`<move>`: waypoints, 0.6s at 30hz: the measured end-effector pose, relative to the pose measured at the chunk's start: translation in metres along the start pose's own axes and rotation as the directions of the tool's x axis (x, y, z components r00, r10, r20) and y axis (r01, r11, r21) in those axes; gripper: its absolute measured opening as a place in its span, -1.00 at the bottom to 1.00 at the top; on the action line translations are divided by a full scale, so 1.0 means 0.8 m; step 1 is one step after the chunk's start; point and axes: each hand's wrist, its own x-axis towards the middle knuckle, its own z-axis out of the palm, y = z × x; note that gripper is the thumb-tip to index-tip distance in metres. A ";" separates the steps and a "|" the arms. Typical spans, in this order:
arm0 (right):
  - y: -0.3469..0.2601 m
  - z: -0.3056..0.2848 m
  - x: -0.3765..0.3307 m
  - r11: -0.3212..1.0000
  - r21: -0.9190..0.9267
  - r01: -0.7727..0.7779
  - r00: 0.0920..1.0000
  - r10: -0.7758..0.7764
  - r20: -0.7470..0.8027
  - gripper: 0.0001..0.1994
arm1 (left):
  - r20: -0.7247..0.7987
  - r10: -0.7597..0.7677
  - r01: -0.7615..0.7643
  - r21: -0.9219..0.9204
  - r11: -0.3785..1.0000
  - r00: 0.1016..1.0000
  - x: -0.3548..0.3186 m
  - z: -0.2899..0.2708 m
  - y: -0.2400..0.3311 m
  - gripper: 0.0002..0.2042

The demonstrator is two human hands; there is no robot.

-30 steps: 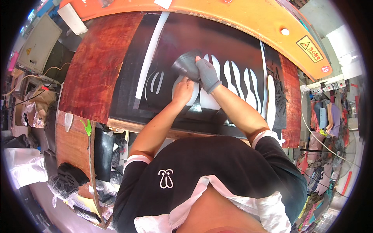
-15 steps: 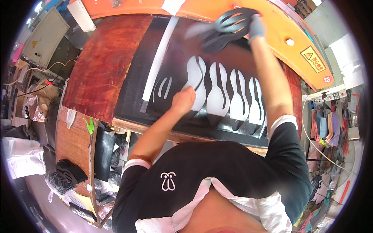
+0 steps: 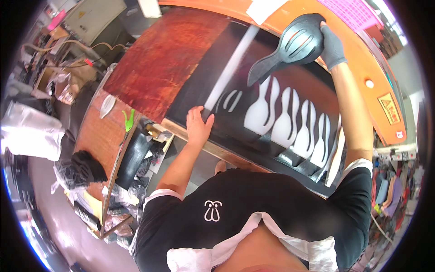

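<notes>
My right hand (image 3: pixel 333 47), in a grey glove, is raised at the far right. It grips the wide end of a bundle of black slotted cut-out pieces (image 3: pixel 294 47), narrow ends pointing down-left. Below lies a black sheet (image 3: pixel 260 147) with white slotted shapes (image 3: pixel 283 129) in a row, much like the pieces in outline. My bare left hand (image 3: pixel 198 127) rests with fingers apart on the sheet's near left edge, beside the lower end of a white strip (image 3: pixel 233 65). Nothing shows in that hand.
Behind the sheet runs an orange machine beam (image 3: pixel 380 86) with a warning label. A reddish-brown board (image 3: pixel 165 59) lies left of the sheet. Farther left, a brown side table (image 3: pixel 97 136) holds a green clip-like tool (image 3: pixel 129 120) and a plastic-wrapped black bundle (image 3: pixel 84 167).
My left hand has moved from the white shapes to the sheet's near left edge, and its fingers have spread. The right hand still holds the black pieces up. The whole view has turned.
</notes>
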 end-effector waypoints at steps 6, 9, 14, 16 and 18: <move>0.037 0.118 -0.004 0.947 -0.251 0.202 0.960 -0.141 0.241 -0.62 | 0.354 -0.310 0.433 -0.356 0.828 0.882 -0.020 0.020 -0.023 -0.47; 0.037 0.166 0.002 0.945 -0.285 0.158 0.964 -0.085 0.253 -0.62 | 0.253 -0.301 0.375 -0.334 0.865 0.919 -0.028 0.026 -0.015 -0.49; 0.031 0.262 0.040 0.915 -0.278 0.292 0.952 -0.250 0.176 -0.61 | 0.299 -0.283 0.383 -0.364 0.849 0.911 -0.026 0.020 -0.014 -0.44; 0.047 0.303 0.044 0.671 -0.431 0.604 0.795 -0.542 0.271 -0.60 | 0.309 -0.276 0.384 -0.383 0.840 0.910 -0.022 0.020 -0.016 -0.44; 0.088 0.349 0.018 0.521 -0.471 0.712 0.688 -0.650 0.321 -0.64 | 0.313 -0.273 0.387 -0.404 0.829 0.910 -0.023 0.020 -0.016 -0.44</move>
